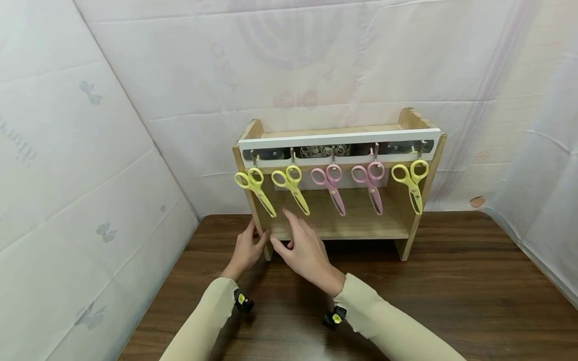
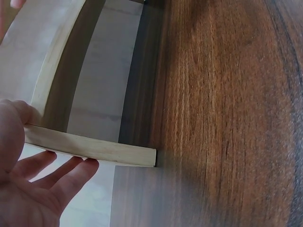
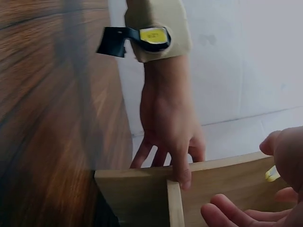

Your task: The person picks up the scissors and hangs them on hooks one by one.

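Observation:
A small wooden rack [image 1: 361, 228] stands upright on the table, with scissors hanging from hooks on its white front rail [image 1: 338, 136]. My left hand [image 1: 246, 250] grips the rack's left side panel [image 2: 94, 145] low down, the thumb on the inner side and the other fingers against the outer face. Just in front of the lower left part is my right hand [image 1: 307, 250], its fingers loosely spread and holding nothing. Yellow scissors [image 1: 291, 188] hang right above its fingertips, seemingly apart from them. In the right wrist view, the left thumb presses by the shelf board's edge [image 3: 175, 203].
Further along the rail hang pink scissors [image 1: 331, 188], more pink scissors [image 1: 370, 185] and yellow scissors [image 1: 412, 185]; another yellow pair [image 1: 255, 188] is at the left end. The dark wood table [image 1: 474, 281] meets white sheeted walls [image 1: 316, 60] behind and at both sides.

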### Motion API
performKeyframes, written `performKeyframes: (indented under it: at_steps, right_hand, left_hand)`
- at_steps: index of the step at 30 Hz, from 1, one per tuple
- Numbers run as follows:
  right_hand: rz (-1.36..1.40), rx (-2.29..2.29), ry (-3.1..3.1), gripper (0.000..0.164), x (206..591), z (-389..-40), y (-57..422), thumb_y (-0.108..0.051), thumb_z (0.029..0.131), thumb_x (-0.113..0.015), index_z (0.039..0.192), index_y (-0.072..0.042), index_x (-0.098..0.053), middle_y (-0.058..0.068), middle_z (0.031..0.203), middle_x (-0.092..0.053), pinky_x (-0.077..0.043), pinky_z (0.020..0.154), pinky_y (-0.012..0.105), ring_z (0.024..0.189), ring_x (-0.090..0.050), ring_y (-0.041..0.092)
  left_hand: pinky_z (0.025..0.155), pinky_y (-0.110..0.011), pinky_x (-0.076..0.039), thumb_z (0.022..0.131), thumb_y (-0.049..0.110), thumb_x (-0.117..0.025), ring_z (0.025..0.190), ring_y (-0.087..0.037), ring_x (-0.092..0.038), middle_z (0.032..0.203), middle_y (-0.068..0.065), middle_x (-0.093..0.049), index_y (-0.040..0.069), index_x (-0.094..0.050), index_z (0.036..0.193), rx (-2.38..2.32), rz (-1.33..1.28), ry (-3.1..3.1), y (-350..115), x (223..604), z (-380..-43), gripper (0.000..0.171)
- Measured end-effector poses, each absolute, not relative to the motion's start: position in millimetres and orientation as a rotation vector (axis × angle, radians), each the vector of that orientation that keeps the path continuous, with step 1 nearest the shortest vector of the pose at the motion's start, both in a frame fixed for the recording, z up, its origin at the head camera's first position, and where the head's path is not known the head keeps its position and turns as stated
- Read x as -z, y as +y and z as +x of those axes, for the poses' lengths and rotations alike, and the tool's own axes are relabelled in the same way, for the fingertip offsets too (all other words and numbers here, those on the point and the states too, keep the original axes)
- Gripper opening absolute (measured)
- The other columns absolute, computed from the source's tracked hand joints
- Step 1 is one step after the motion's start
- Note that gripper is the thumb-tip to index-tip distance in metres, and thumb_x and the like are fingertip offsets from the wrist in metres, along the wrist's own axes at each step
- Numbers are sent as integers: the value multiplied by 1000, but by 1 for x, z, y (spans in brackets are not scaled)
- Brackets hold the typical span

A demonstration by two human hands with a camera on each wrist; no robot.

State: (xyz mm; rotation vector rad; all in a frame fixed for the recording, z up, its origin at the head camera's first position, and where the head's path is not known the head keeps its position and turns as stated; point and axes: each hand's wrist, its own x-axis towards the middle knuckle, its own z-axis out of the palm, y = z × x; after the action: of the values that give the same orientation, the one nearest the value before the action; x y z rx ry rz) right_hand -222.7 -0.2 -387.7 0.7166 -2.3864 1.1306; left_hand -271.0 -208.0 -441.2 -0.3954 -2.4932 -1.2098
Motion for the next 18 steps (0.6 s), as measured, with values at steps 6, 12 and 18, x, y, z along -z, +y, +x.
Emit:
performKeyframes:
  at_steps: [6,12,18]
  right_hand:
    - [855,-983,-2433,71,401,-210,18,-43,97,-71,157,-17,-42,10,135,-61,-51,56,23,78,-63,9]
    - [982,-750,-2388,73,412,-206,44,-51,95,-72,156,-22,-45,8,143,-55,-60,69,35,110,-65,22]
    - [1017,-603,-2377,78,419,-210,70,-59,91,-71,156,-23,-46,12,149,-51,-58,88,50,125,-57,32]
  left_hand:
    - [93,-56,-57,106,18,-60,116,-41,-66,125,-26,-67,2,-46,147,1114,-432,-2491,-208,444,-269,46]
    - [90,-52,-59,107,18,-59,114,-41,-67,125,-28,-66,1,-42,150,1090,-474,-2464,-210,445,-264,50]
    - [95,-59,-55,103,21,-66,122,-46,-61,137,-29,-59,-1,-30,159,967,-439,-2473,-220,444,-248,70]
